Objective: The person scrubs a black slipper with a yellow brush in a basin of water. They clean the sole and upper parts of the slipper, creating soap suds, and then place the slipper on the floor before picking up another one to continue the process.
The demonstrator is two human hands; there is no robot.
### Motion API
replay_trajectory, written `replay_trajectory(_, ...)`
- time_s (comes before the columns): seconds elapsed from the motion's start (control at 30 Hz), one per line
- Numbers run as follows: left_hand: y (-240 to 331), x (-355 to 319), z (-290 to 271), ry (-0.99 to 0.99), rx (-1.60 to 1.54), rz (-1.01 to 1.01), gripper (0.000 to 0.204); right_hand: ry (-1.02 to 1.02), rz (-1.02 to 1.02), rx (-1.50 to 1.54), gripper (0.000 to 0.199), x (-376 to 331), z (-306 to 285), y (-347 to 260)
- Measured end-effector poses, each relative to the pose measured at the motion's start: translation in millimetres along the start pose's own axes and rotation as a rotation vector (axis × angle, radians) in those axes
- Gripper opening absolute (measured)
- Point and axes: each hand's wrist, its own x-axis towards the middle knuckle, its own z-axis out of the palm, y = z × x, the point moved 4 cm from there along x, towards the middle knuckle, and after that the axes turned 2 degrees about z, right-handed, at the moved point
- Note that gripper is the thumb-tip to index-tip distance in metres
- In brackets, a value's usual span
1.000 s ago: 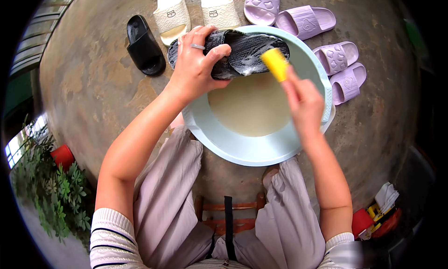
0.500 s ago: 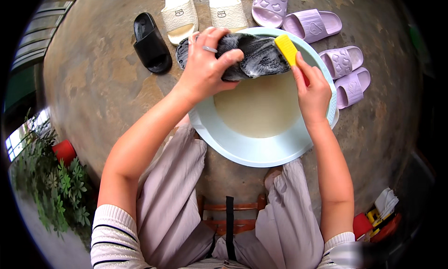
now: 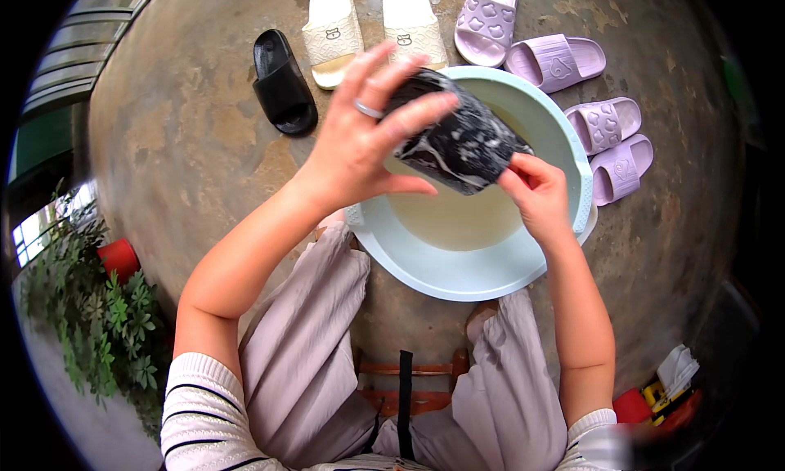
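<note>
Small dark emblem marks sit on the straps of the two cream slippers (image 3: 372,25) at twelve o'clock, one square-ish badge on each strap, dark on cream; their detail is too small to read. At five o'clock, near the rim of the view, lies a white folded wrapper or packet (image 3: 677,369) beside a red and yellow object (image 3: 658,401), too blurred to tell whether it is a package. No signs and no screens show anywhere in the view.
</note>
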Motion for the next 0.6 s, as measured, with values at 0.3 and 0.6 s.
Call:
replay_trajectory(0.3,-8.1,-3.4,7.5,-0.417,-0.471,-0.69,0.039,-0.142,0.037,-0.047,0.023,-6.5,-24.1,-6.2)
replay_trajectory(0.6,22.6,-27.9,35.2,-0.215,-0.095,-0.49,0.068,0.312,-0.119,-0.115,0.042,-37.3,-16.1,-9.6)
